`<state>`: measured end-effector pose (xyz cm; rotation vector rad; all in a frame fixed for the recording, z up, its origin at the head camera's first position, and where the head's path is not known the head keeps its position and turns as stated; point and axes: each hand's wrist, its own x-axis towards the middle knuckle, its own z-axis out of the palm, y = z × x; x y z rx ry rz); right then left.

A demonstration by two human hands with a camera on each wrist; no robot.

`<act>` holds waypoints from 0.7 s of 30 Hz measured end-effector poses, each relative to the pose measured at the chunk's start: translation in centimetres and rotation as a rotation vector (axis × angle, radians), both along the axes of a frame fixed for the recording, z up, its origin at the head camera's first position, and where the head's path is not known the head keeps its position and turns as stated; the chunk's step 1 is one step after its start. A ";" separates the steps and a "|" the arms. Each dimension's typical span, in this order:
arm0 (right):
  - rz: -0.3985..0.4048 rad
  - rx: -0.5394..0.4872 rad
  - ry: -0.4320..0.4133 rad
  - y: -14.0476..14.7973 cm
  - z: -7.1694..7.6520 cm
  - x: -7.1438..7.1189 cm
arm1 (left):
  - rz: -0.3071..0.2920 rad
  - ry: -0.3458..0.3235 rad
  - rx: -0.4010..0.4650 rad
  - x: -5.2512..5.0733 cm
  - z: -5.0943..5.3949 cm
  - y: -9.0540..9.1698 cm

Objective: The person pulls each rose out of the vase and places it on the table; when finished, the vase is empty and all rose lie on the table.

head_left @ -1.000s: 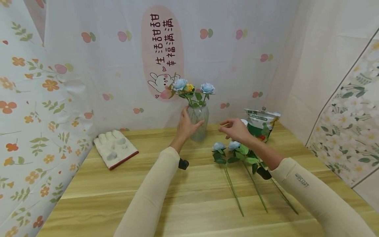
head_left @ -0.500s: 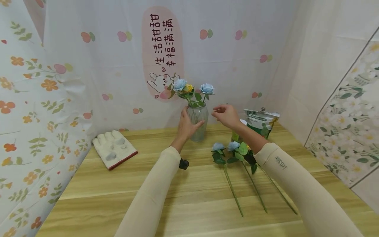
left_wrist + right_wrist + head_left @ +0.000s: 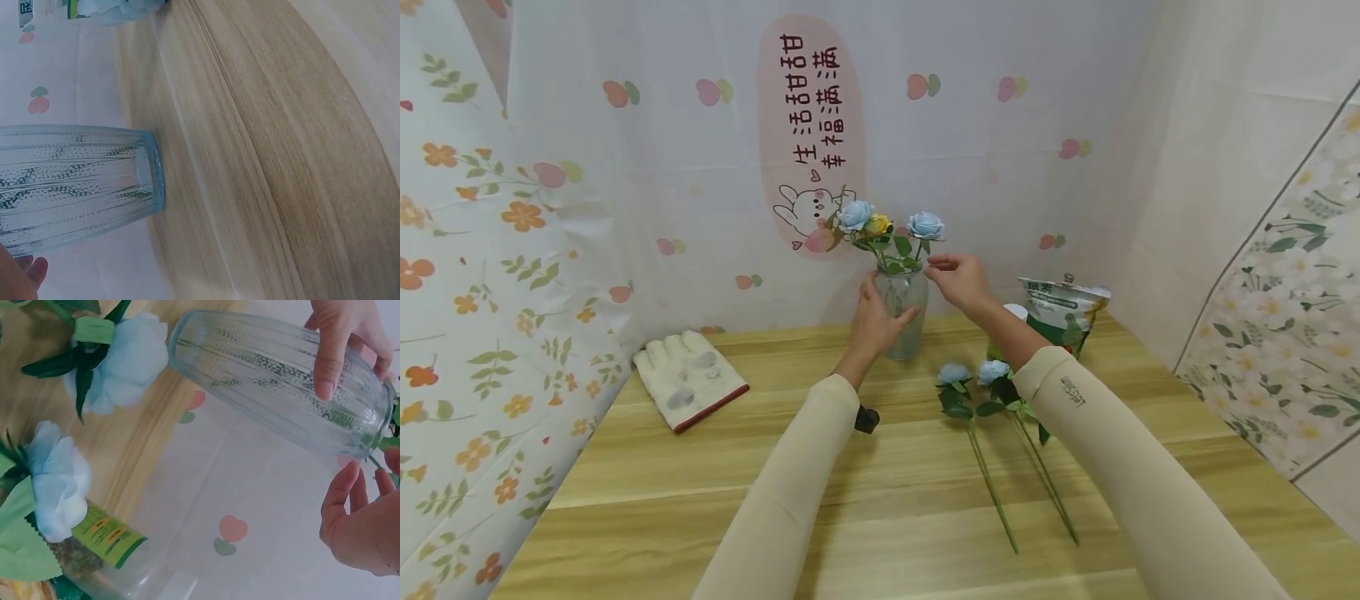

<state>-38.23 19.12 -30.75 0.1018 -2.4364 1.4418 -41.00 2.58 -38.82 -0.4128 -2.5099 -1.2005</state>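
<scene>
My left hand (image 3: 877, 321) grips the ribbed clear glass vase (image 3: 907, 310) from its left side. In the right wrist view, the left thumb lies along the vase (image 3: 269, 375). Two blue roses (image 3: 926, 226) and a yellow rose (image 3: 877, 224) stand in the vase, their stems inside its neck. My right hand (image 3: 961, 282) is at the vase's right rim, fingers loosely bent. In the right wrist view, the right hand's (image 3: 365, 528) fingertips are beside the rim and a green stem; no firm grip shows. The left wrist view has the vase's lower part (image 3: 81, 187).
Two loose blue roses (image 3: 954, 373) lie on the wooden table (image 3: 880, 517), partly under my right forearm. Behind it stand a white-capped bottle (image 3: 1016, 311) and a clipped green-and-white bag (image 3: 1060, 307). White gloves (image 3: 691, 379) lie at the left. A printed curtain (image 3: 700, 208) hangs behind.
My right hand has moved left and up from above the loose roses to the vase's rim. The left hand stays on the vase. My right forearm now covers the rightmost loose stem.
</scene>
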 end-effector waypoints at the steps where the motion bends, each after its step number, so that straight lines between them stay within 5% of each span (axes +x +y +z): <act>1: 0.001 -0.015 -0.007 -0.1 0.1 -0.1 | 0.002 0.000 -0.008 0.0 0.0 0.0; 21: -0.053 -0.202 -0.100 -1.7 0.2 -2.6 | 0.029 0.032 -0.046 0.1 0.0 0.1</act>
